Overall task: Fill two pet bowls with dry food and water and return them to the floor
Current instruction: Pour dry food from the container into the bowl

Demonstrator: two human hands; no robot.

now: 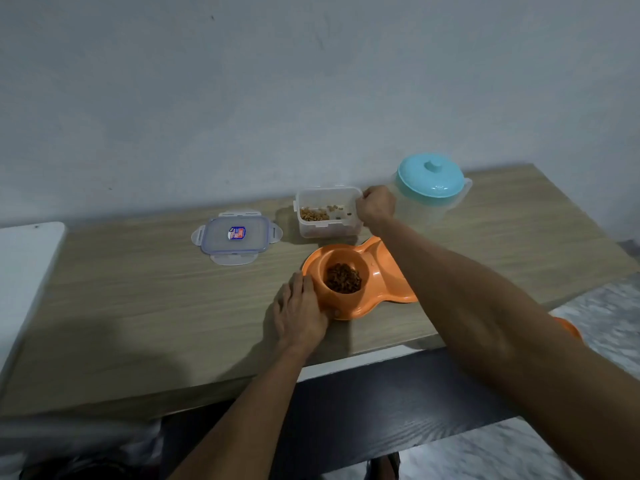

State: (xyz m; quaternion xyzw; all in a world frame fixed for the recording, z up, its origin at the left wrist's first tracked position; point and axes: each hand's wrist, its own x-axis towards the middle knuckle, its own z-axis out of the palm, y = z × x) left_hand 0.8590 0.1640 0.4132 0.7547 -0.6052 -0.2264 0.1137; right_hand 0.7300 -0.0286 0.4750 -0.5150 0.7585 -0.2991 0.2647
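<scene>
Both forearms come in from the bottom edge, the right one crossing over the near counter [138, 306] edge. Left hand [300, 313] lies palm down on the near-left side of the orange double bowl [388, 289], fingers fairly straight and pressed against the rim, not wrapped round anything as far as I can see. The double bowl sits on the counter near the front edge. Its left well holds a heap of dark kibble [343, 278]; the right well [375, 249] is mostly hidden behind my view of the right forearm, so I can't tell what's in it. Off to the left and a bit further back, the clear snap lid [237, 235] lies flat on the counter, well apart from the bowl, with a small sticker on top. Just behind the bowl stands the clear food container [329, 230] – upright, uncovered, a thin layer of lighter kibble in the bottom. Right hand [375, 206] is curled over the container's right wall, knuckles up, gripping the rim. Just right of that hand stands a translucent pitcher [426, 209] with a teal lid [430, 180] on it, close to the wall [277, 98]; water level – can't tell. A white surface [27, 265] butts against the counter's left end. A bit of something orange [568, 329] shows past the right forearm, too hidden to identify.
</scene>
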